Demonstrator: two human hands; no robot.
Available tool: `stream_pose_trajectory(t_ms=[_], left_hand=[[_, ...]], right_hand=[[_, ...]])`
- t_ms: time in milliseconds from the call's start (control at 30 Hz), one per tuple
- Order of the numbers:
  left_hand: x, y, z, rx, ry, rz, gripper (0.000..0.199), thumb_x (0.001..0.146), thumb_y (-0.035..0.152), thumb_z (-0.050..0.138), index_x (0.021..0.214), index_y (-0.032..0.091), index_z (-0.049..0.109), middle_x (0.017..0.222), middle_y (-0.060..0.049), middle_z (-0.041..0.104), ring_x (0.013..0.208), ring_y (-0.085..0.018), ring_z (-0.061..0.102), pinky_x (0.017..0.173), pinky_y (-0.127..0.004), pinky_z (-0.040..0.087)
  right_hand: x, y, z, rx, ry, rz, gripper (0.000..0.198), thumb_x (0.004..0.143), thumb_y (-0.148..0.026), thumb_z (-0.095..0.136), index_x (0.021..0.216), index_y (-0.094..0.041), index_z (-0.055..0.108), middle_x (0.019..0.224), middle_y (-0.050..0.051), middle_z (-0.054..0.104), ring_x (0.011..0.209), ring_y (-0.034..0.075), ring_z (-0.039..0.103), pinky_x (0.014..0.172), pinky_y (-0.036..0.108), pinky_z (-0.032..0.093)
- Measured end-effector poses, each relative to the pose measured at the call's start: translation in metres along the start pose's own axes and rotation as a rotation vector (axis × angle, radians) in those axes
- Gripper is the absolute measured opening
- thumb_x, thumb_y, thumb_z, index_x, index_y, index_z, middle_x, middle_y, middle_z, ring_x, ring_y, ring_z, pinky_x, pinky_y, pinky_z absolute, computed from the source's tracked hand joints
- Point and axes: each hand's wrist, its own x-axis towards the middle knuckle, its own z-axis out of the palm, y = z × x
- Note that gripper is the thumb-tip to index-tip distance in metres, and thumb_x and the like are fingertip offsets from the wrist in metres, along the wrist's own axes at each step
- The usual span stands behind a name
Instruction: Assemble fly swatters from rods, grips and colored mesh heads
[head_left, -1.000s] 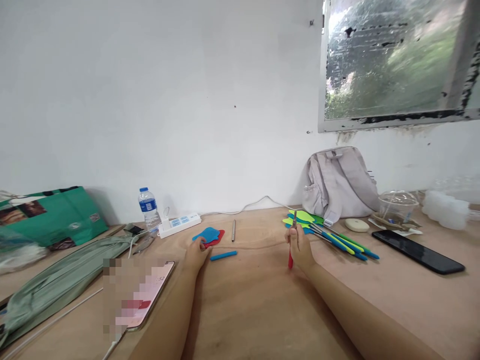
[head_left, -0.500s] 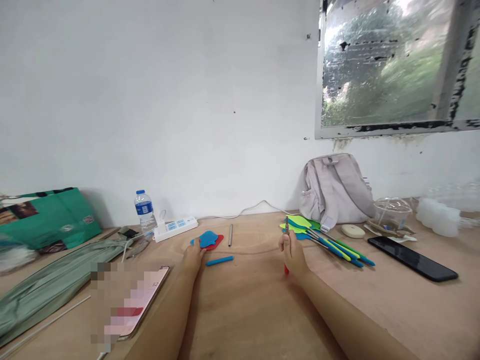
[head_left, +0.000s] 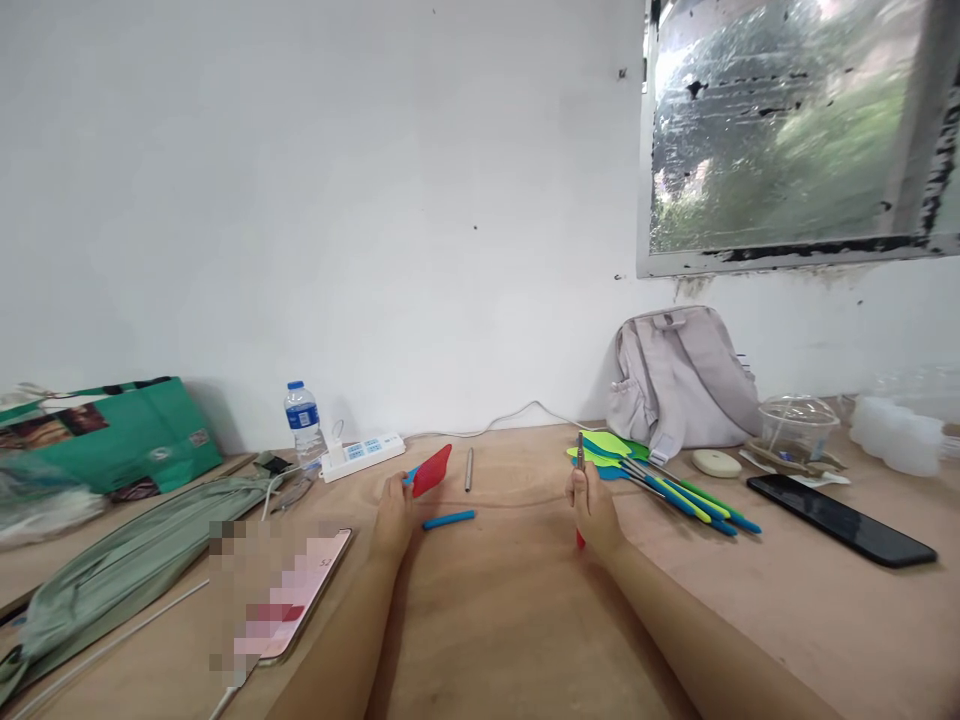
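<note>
My left hand [head_left: 393, 512] is closed on a flat red head piece [head_left: 432, 472], tilted up, with a bit of a blue head piece [head_left: 410, 477] showing beside the fingers. In my right hand [head_left: 592, 505] is a slim metal rod [head_left: 580, 450], held upright, with a red handle [head_left: 580, 540] coming out below the fist. Between the hands lie a blue tube-like handle [head_left: 448, 520] and a separate silver rod [head_left: 469, 470]. Right of my right hand rests a bundle of long-handled pieces [head_left: 675, 490] with flat yellow, green and blue heads.
On the left are a phone [head_left: 300, 600], a grey-green cloth [head_left: 135, 590], a green bag [head_left: 150, 430], a water bottle [head_left: 304, 420] and a power strip [head_left: 364, 457]. At right stand a backpack [head_left: 682, 375], a white case [head_left: 715, 463], a black phone [head_left: 840, 520] and a plastic cup [head_left: 799, 425].
My left hand has lifted and turned the stacked head pieces, so the red one now faces me instead of the blue. My right hand still holds the rod upright.
</note>
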Motion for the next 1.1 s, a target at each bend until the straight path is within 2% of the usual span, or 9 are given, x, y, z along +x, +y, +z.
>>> stream_pose_trajectory(t_ms=[100,233,367,467,600,800,900,1000,1100], left_hand=[[-0.01,0.009,-0.009,-0.043,0.037,-0.022,0.029,0.081,0.032,0.035,0.099,0.015,0.049,0.087,-0.007,0.057,0.09,-0.023,0.054,0.081,-0.039,0.043],[-0.023,0.022,-0.013,-0.327,0.221,-0.305,0.018,0.08,0.033,0.039,0.08,0.019,0.051,0.073,-0.002,0.056,0.085,-0.021,0.054,0.083,-0.035,0.04],[-0.029,0.03,0.003,-0.527,0.323,-0.532,0.027,0.086,0.023,0.025,0.066,0.02,0.043,0.063,-0.001,0.053,0.064,-0.014,0.056,0.072,-0.032,0.045],[-0.03,0.037,0.019,-0.712,0.345,-0.653,0.028,0.085,0.013,0.024,0.063,0.02,0.039,0.057,0.002,0.051,0.058,-0.011,0.056,0.069,-0.027,0.047],[-0.031,0.052,0.024,-0.957,0.291,-0.729,0.025,0.084,0.011,0.036,0.061,0.019,0.042,0.054,0.003,0.052,0.058,-0.009,0.059,0.069,-0.023,0.049],[-0.03,0.074,0.007,-1.234,0.149,-0.767,0.019,0.081,0.007,0.046,0.066,0.015,0.054,0.063,0.001,0.06,0.062,-0.005,0.06,0.067,-0.016,0.049],[-0.03,0.079,0.002,-1.299,0.089,-0.782,0.018,0.08,0.006,0.048,0.067,0.015,0.057,0.065,0.001,0.062,0.061,-0.005,0.06,0.065,-0.015,0.049],[-0.032,0.081,0.001,-1.326,0.039,-0.801,0.02,0.079,0.005,0.048,0.067,0.015,0.059,0.065,0.001,0.063,0.06,-0.005,0.06,0.064,-0.015,0.05],[-0.033,0.083,0.001,-1.336,-0.013,-0.808,0.018,0.077,0.003,0.05,0.066,0.015,0.06,0.066,0.0,0.064,0.062,-0.006,0.061,0.067,-0.018,0.05]], right_hand=[[0.0,0.002,0.0,-0.031,0.006,0.024,0.024,0.088,-0.036,0.024,0.072,-0.022,0.035,0.053,-0.004,0.044,0.046,0.013,0.044,0.046,0.025,0.033],[0.001,0.004,-0.002,-0.071,0.006,0.051,0.025,0.089,-0.036,0.023,0.071,-0.023,0.034,0.052,-0.003,0.045,0.046,0.013,0.045,0.047,0.025,0.032],[0.002,0.001,-0.003,-0.087,-0.017,0.025,0.027,0.09,-0.036,0.021,0.07,-0.022,0.035,0.053,-0.002,0.051,0.048,0.014,0.048,0.049,0.025,0.034],[0.002,-0.004,-0.002,-0.103,-0.039,0.002,0.028,0.09,-0.036,0.02,0.075,-0.022,0.039,0.059,0.001,0.058,0.052,0.015,0.052,0.052,0.026,0.035],[0.0,-0.009,0.001,-0.113,-0.063,-0.014,0.029,0.09,-0.036,0.02,0.074,-0.022,0.04,0.062,0.002,0.06,0.056,0.017,0.054,0.054,0.026,0.036],[-0.003,-0.01,0.0,-0.075,-0.07,-0.022,0.033,0.091,-0.034,0.02,0.075,-0.021,0.047,0.07,0.003,0.062,0.06,0.016,0.056,0.058,0.026,0.038],[-0.005,-0.013,0.002,-0.102,-0.1,-0.043,0.034,0.09,-0.032,0.022,0.077,-0.021,0.05,0.066,0.002,0.059,0.053,0.015,0.053,0.055,0.026,0.037],[-0.009,-0.016,0.009,-0.139,-0.172,-0.081,0.032,0.09,-0.032,0.024,0.078,-0.021,0.052,0.062,0.002,0.057,0.051,0.016,0.051,0.052,0.026,0.036],[-0.014,-0.015,0.015,-0.134,-0.318,-0.15,0.027,0.088,-0.034,0.03,0.077,-0.023,0.051,0.064,0.002,0.058,0.056,0.016,0.053,0.052,0.025,0.037]])
